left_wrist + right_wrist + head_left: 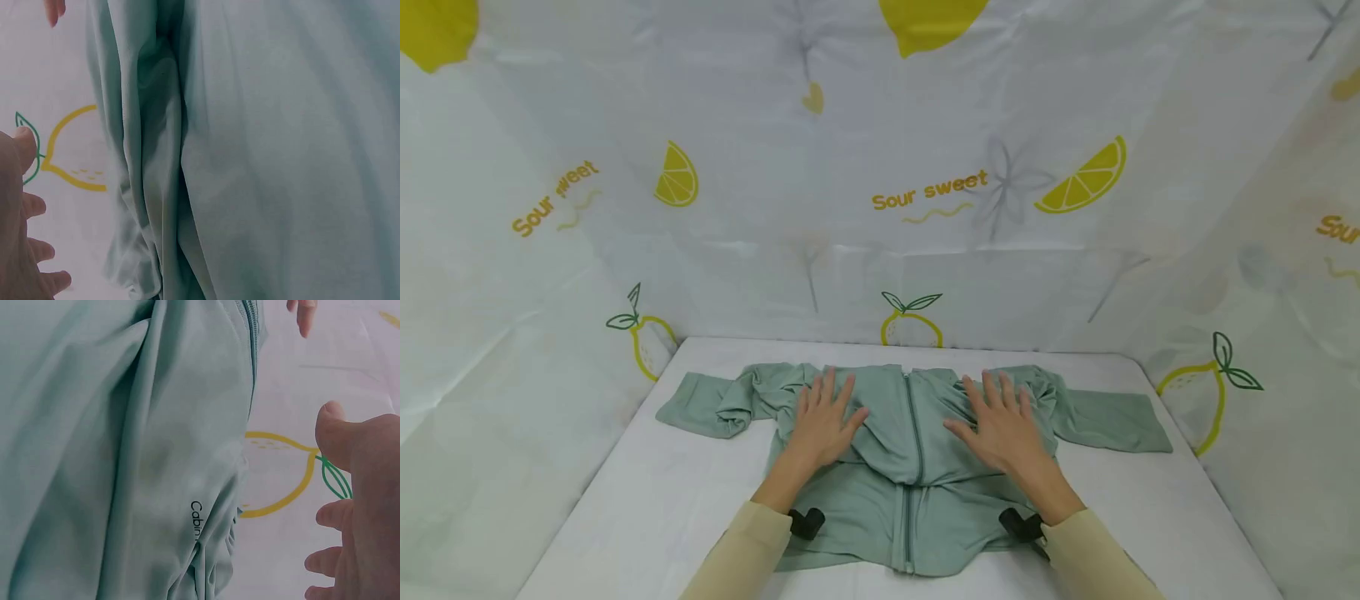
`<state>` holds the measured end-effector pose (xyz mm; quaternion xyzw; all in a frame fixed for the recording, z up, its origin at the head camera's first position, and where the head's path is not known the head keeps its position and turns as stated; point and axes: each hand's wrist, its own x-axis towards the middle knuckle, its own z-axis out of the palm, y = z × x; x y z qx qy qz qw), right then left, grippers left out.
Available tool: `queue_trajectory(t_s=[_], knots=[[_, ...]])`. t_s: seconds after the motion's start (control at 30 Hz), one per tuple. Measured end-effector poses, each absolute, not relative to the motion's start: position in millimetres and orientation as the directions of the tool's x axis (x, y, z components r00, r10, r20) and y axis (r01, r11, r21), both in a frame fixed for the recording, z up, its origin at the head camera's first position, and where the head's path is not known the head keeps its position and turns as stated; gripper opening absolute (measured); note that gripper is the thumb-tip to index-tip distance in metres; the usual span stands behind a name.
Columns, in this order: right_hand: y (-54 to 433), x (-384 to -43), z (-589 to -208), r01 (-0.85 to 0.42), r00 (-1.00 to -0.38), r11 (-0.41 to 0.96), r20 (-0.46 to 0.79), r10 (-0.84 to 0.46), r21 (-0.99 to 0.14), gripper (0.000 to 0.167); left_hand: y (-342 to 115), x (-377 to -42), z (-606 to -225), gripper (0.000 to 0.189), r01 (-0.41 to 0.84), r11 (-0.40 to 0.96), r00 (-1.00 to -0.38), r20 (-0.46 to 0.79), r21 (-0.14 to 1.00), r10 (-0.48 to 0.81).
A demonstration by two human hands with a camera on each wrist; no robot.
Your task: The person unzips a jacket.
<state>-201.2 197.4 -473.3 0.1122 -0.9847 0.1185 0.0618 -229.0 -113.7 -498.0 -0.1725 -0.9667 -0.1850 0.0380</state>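
A pale green zip-up jacket [880, 396] lies front side up, its zipper [915, 433] running down the middle. Both sleeves stretch outward; the left sleeve [700, 404] is bunched near its middle, the right sleeve [1112, 421] flatter. A fold crosses the body below the chest. My left hand [825, 423] is over the left chest, fingers spread and holding nothing. Over the right chest is my right hand [1006, 425], likewise spread and without anything in it. Dark lettering [196, 519] shows on the fabric in the right wrist view.
The jacket lies on a white-covered table [625, 500]. White sheeting [775, 208] printed with lemons and words rises behind and on both sides. Black wrist devices [807, 523] sit under both forearms, close over the jacket's lower part.
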Motion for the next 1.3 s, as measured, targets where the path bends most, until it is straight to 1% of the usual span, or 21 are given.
queue_trajectory(t_s=[0.17, 0.27, 0.4, 0.63, 0.73, 0.83, 0.97, 1.1, 1.2, 1.3], knots=[[185.1, -217.3, -468.4, -0.258, -0.962, 0.944, 0.147, -0.231, -0.204, 0.08, -114.0, -245.4, -496.8, 0.065, 0.368, 0.873, -0.929, 0.16, 0.32, 0.334], [177.3, -227.0, -465.6, -0.277, -0.959, 0.937, 0.121, -0.256, -0.213, 0.079, -116.6, -254.5, -493.8, 0.063, 0.367, 0.875, -0.929, 0.164, 0.314, 0.331], [170.4, -240.7, -463.9, -0.297, -0.955, 0.925, 0.086, -0.284, -0.239, 0.077, -119.0, -266.2, -492.8, 0.061, 0.358, 0.871, -0.934, 0.145, 0.337, 0.328], [168.8, -268.0, -465.8, -0.357, -0.934, 0.893, 0.095, -0.344, -0.275, 0.068, -108.4, -287.9, -495.7, 0.059, 0.367, 0.843, -0.93, 0.126, 0.392, 0.346], [168.8, -277.5, -467.2, -0.356, -0.934, 0.882, 0.097, -0.343, -0.307, 0.064, -99.3, -297.7, -495.7, 0.056, 0.386, 0.826, -0.922, 0.148, 0.41, 0.358], [167.9, -286.1, -470.2, -0.327, -0.943, 0.867, 0.065, -0.327, -0.377, 0.061, -90.2, -305.8, -494.2, 0.053, 0.399, 0.816, -0.917, 0.155, 0.418, 0.369], [164.6, -296.3, -478.2, -0.278, -0.95, 0.833, 0.008, -0.312, -0.478, 0.057, -80.5, -314.4, -495.6, 0.053, 0.383, 0.831, -0.921, 0.102, 0.403, 0.375], [161.8, -304.6, -489.7, -0.24, -0.952, 0.793, -0.025, -0.305, -0.56, 0.056, -72.8, -324.2, -501.6, 0.054, 0.342, 0.847, -0.93, 0.015, 0.406, 0.368], [160.8, -308.5, -500.5, -0.234, -0.953, 0.773, -0.017, -0.301, -0.589, 0.054, -67.1, -327.8, -506.6, 0.053, 0.309, 0.851, -0.933, -0.037, 0.425, 0.357], [158.7, -309.7, -509.6, -0.244, -0.957, 0.776, 0.013, -0.291, -0.582, 0.05, -61.5, -327.0, -510.2, 0.052, 0.287, 0.851, -0.935, -0.063, 0.44, 0.348]])
